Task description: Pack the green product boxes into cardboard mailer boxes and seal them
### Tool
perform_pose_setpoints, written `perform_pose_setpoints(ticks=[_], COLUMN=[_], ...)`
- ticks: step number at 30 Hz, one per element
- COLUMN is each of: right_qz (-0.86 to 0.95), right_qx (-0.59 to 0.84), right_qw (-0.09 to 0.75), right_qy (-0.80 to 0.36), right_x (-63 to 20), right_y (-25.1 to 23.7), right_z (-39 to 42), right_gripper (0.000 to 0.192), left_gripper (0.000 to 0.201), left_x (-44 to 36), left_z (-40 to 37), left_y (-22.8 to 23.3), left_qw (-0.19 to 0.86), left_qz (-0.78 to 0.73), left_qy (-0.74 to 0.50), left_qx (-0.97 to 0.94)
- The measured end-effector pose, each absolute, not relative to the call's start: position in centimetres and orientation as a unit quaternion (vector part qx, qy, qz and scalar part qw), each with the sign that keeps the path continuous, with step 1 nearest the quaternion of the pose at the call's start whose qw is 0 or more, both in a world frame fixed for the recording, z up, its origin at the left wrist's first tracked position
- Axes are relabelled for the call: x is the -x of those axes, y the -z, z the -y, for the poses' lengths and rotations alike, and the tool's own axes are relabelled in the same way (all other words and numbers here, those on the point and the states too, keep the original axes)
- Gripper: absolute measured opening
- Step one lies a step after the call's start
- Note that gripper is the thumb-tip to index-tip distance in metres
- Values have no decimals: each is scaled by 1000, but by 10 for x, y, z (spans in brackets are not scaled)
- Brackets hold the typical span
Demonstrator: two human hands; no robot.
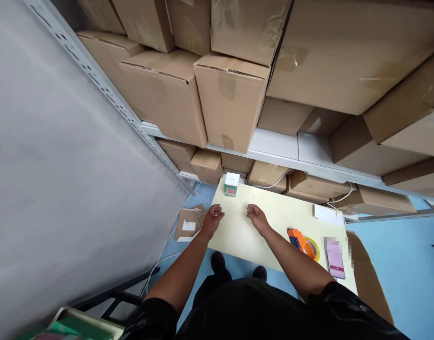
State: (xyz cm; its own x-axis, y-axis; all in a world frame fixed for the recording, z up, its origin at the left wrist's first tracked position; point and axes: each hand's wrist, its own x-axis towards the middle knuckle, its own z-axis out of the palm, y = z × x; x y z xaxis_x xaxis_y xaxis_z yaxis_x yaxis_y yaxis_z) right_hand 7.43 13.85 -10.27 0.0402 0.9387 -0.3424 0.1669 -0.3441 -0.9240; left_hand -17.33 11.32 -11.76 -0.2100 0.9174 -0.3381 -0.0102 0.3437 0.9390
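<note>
**Two empty hands over a pale counter, one small box ahead**

The left hand (212, 218) hovers at the counter's (238, 236) left edge, fingers loosely curled, holding nothing. The right hand (256, 216) sits near it over the middle of the counter, palm down, fingers slack and half open, also holding nothing. The two hands are near each other but apart.

One small white-and-green box (231, 184) stands upright at the far edge of the counter, just beyond the left hand and not touched by either hand.

To the right of the right forearm lies one orange tape dispenser (302, 242) with one roll of yellowish tape on it. Beside that, nearer the right edge, lies one phone (335, 259) with a pink screen, partly blurred. One white sheet or flat packet (328, 215) rests at the far right corner.

On the blue floor (397, 264) left of the counter lies one flattened piece of cardboard (188, 223) with a white label. Two white cables show: one trailing along the floor at the left, one running along the shelf foot behind the counter.

Behind the counter, metal shelving (280, 146) carries many brown cartons (231, 99), too many and too overlapped to count surely.
</note>
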Motion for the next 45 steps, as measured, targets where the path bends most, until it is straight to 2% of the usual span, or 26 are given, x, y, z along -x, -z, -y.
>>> perform_pose_setpoints(ticks=[9,22,33,39,45], right_qz=[419,422,532,591,650], right_qx=[643,608,481,402,316], right_qw=[401,366,274,197,121], right_qy=[-501,-563,-641,-671,-681], right_x=[-70,-93,-76,-20,53], right_y=[68,51,42,33,22], right_z=[-104,-113,-134,-112,-55], right_gripper=[41,46,45,45,44], left_gripper=[46,49,49,45,46], left_x=[182,154,126,139,158], left_z=[-81,-47,19,90,185], left_y=[81,49,30,17,3], left_qw=[557,547,428,340,241], left_qz=[-609,-637,-666,-679,-687], left_qy=[-422,-466,-599,-648,-685], left_qx=[-376,-278,-121,-58,9])
